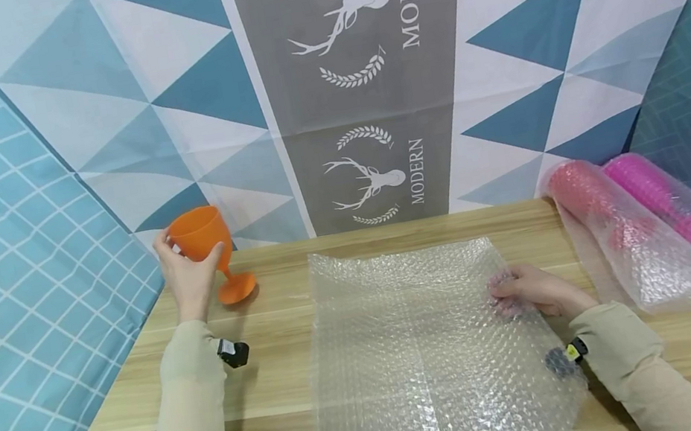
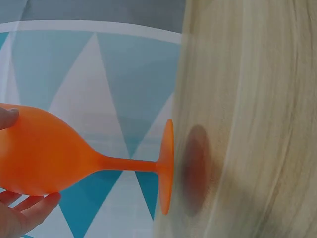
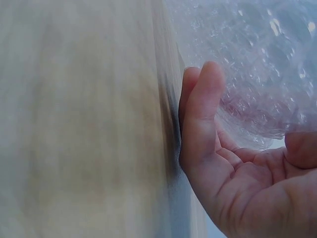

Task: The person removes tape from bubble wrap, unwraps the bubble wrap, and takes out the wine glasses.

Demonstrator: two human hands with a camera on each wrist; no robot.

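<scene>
An orange plastic goblet is upright with a slight tilt at the table's back left, my left hand gripping its bowl between thumb and fingers. In the left wrist view, a dark reflection lies beside the goblet's foot, which looks slightly apart from the tabletop. A sheet of clear bubble wrap lies spread over the middle of the table. My right hand pinches its right edge, thumb on top and some fingers underneath. The right wrist view shows the raised bubble wrap above my curled fingers.
At the right back lie a red bubble-wrapped bundle and a magenta bubble-wrapped bundle, side by side. A patterned cloth backdrop rises behind the wooden table. Blue cloth hangs along the left side.
</scene>
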